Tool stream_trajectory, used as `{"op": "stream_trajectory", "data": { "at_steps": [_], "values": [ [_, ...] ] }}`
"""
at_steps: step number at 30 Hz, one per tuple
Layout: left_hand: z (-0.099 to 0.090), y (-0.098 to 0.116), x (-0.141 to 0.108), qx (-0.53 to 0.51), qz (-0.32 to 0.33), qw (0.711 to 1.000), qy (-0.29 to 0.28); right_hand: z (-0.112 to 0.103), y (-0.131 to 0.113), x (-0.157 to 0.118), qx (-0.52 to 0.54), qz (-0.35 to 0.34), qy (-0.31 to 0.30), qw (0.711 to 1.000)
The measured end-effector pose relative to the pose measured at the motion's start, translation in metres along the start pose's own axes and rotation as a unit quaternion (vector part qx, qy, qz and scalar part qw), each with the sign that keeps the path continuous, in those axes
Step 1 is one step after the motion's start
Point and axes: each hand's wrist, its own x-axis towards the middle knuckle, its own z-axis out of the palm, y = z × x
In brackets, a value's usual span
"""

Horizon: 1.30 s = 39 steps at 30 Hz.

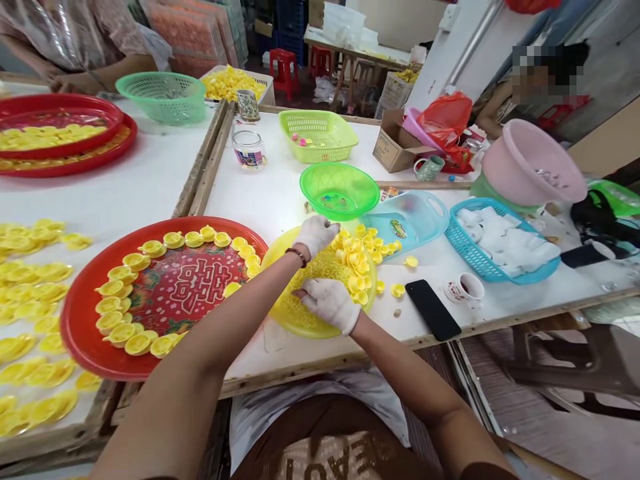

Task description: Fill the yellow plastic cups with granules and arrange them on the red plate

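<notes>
My left hand (316,237), in a white glove with bare fingertips, is over the far side of a yellow basin (280,313), beside a heap of small yellow plastic cups (356,267). Its fingers are curled; what they hold, if anything, is hidden. My right hand (330,303), gloved the same way, is low over the small yellow pieces (320,268) that fill the basin. Its fingers are bent together, and I cannot make out anything in them. Left of the basin, a red round tray (90,333) carries a ring of yellow cup-shaped pieces (120,333) along its rim.
A green bowl (340,190) and a blue plastic tray (415,217) lie beyond the basin. To the right are a black phone (433,310), a cup (465,288) and a blue basket (477,250) of white items. Other people sit at the far left and right.
</notes>
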Motion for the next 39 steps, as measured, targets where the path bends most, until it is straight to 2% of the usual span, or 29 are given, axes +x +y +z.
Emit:
{"op": "stream_trajectory", "data": {
  "at_steps": [3,5,6,9,11,15,19,26,30,33,37,39],
  "values": [
    [0.009,0.003,0.018,0.027,-0.015,0.999,-0.015,-0.007,0.003,0.002,0.161,0.009,0.044,0.986],
    [0.002,0.001,0.016,0.036,-0.013,0.999,-0.014,-0.012,0.005,0.002,0.298,0.048,0.073,0.951],
    [-0.005,0.000,0.011,0.040,-0.009,0.999,-0.008,-0.015,0.005,0.003,0.369,0.076,0.084,0.923],
    [-0.029,-0.009,-0.015,0.040,0.003,0.999,0.015,-0.023,0.007,0.007,0.554,0.142,0.112,0.813],
    [-0.042,-0.016,-0.039,-0.004,-0.004,1.000,0.007,-0.030,0.005,0.013,0.616,0.149,0.137,0.761],
    [-0.046,-0.029,-0.082,-0.150,-0.023,0.986,-0.064,-0.046,-0.003,0.028,0.652,0.120,0.186,0.725],
    [-0.035,-0.035,-0.104,-0.230,-0.054,0.967,-0.094,-0.053,-0.011,0.039,0.649,0.123,0.226,0.716],
    [-0.028,-0.035,-0.108,-0.275,-0.081,0.954,-0.086,-0.049,-0.009,0.039,0.654,0.123,0.236,0.708],
    [-0.030,-0.035,-0.108,-0.278,-0.084,0.954,-0.080,-0.052,-0.003,0.036,0.631,0.137,0.238,0.726],
    [-0.039,-0.037,-0.109,-0.280,-0.087,0.954,-0.069,-0.050,0.003,0.031,0.620,0.130,0.227,0.740],
    [-0.066,-0.040,-0.112,-0.294,-0.125,0.946,-0.048,-0.038,0.008,0.022,0.612,0.127,0.189,0.758],
    [-0.079,-0.040,-0.116,-0.261,-0.132,0.955,-0.041,-0.032,0.007,0.021,0.619,0.148,0.159,0.755]
  ]
}}
